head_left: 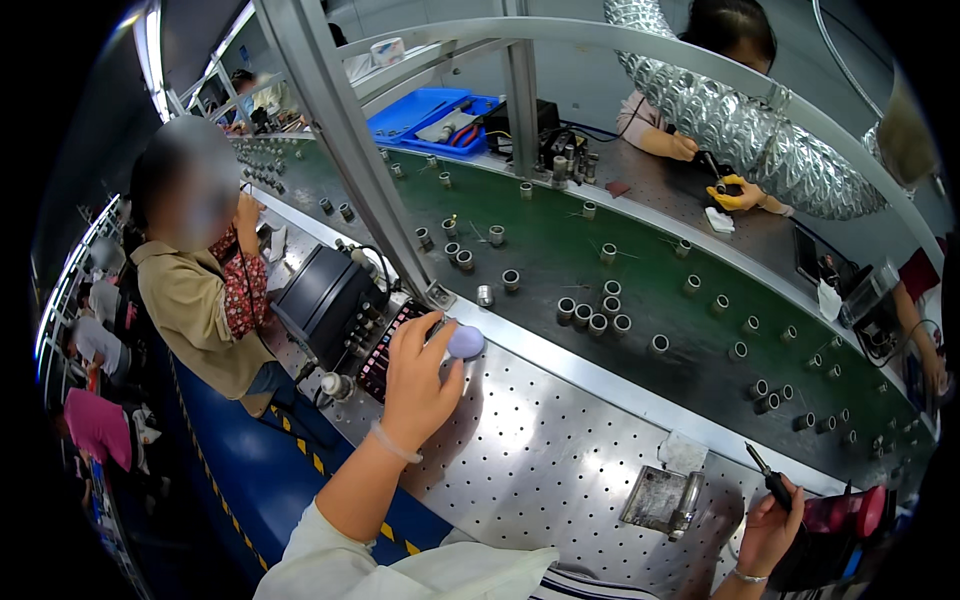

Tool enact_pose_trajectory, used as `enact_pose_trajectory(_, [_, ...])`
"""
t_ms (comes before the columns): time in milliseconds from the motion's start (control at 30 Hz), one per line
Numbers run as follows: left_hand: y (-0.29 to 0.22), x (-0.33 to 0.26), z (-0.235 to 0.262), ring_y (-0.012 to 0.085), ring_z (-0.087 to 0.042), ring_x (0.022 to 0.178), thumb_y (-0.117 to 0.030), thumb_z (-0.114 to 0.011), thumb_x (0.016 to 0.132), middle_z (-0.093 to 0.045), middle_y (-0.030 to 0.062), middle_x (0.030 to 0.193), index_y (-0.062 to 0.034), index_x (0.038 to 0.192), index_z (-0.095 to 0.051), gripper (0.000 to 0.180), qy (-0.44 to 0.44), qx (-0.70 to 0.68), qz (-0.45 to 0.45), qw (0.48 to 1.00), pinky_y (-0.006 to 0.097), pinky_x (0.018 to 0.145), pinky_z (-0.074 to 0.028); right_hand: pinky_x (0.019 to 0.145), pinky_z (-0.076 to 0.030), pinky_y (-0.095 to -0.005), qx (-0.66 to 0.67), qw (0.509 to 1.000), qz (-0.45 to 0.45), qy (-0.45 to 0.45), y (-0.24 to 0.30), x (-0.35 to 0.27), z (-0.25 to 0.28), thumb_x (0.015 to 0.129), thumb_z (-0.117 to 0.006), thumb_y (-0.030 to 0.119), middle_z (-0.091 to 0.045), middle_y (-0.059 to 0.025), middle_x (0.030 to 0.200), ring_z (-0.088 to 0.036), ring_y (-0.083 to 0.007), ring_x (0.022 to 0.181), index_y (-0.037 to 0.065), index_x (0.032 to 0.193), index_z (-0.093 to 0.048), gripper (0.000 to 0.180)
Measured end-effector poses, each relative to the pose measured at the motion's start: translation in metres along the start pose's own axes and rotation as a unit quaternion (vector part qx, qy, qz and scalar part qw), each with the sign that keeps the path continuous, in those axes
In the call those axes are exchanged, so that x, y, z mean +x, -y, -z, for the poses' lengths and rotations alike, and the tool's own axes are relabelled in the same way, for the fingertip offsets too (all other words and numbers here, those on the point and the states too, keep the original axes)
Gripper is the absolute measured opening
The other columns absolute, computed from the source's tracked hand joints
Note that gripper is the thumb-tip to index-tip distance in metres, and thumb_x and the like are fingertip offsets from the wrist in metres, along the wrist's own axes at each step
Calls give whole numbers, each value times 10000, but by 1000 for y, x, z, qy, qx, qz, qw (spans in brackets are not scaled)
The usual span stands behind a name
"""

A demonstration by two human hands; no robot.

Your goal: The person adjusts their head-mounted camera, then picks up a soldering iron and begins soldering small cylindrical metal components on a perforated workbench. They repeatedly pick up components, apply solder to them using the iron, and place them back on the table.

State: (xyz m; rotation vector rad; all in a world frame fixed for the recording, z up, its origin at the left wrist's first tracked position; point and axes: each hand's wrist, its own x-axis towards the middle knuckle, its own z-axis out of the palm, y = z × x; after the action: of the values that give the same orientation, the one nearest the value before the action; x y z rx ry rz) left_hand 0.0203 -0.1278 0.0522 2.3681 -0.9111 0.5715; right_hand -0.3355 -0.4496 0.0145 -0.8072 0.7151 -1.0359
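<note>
My left hand [420,375] reaches over the metal bench beside the conveyor's edge. Its thumb and forefinger curve around the near side of a small purple round object [466,342]; the exact contact is partly hidden. At the lower right, my right hand [770,530] is closed around the black handle of a soldering iron [768,477], whose thin metal tip points up and to the left. Left of that hand, a worn metal plate with a small cylinder [662,500] lies on the perforated bench top [560,450].
A green conveyor belt [540,245] carries several metal ring-shaped parts [597,324]. A dark boxy unit [325,300] stands left of my left hand, near a metal post [345,140]. Co-workers sit at left and across the belt, under a silver duct [740,120]. A red-pink object [845,512] stands by my right hand.
</note>
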Motion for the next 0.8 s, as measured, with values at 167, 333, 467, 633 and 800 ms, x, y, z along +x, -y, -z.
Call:
enact_pose_trajectory(167, [24,59,-37,343,-577,886,-29,-633,718,-601,142,960,-43,974,-642,257,30,-13,-24,999,418,807,-465,500,-433,-195,-10,1000,-5,17,-3,-1,0,975,-450,306,-595,-56,671,-521,-100,546,4,1072,-589,346])
enact_pose_trajectory(333, [56,107,-64,328,-594,955,-162,-678,764,-624,152,1016,-41,1019,-654,283,186,22,58,981,398,842,-474,493,-409,-210,-8,1000,-11,-8,-5,-4,-14,973,-437,310,-597,-66,666,-519,-105,538,-22,1066,-591,377])
enact_pose_trajectory(467, [65,119,-80,302,-638,822,-203,-729,705,-668,148,862,-31,1017,-672,361,225,43,58,972,366,765,-498,484,-389,-218,-20,999,-3,-34,-8,-6,-22,972,-428,313,-594,-71,650,-510,-109,523,-31,1054,-600,393])
enact_pose_trajectory(633, [76,115,-86,286,-639,793,-169,-724,683,-661,153,844,-25,941,-677,300,266,27,57,962,352,736,-502,494,-430,-204,-12,999,-10,39,-8,-3,-10,974,-448,291,-644,-77,756,-542,-104,549,-13,1053,-587,344])
enact_pose_trajectory(800, [68,124,-89,281,-618,752,-95,-726,671,-621,139,836,-38,887,-649,237,100,-26,31,994,368,688,-493,487,-425,-205,-11,999,-8,35,-7,-1,-8,974,-445,290,-629,-74,713,-542,-105,545,-13,1048,-592,344])
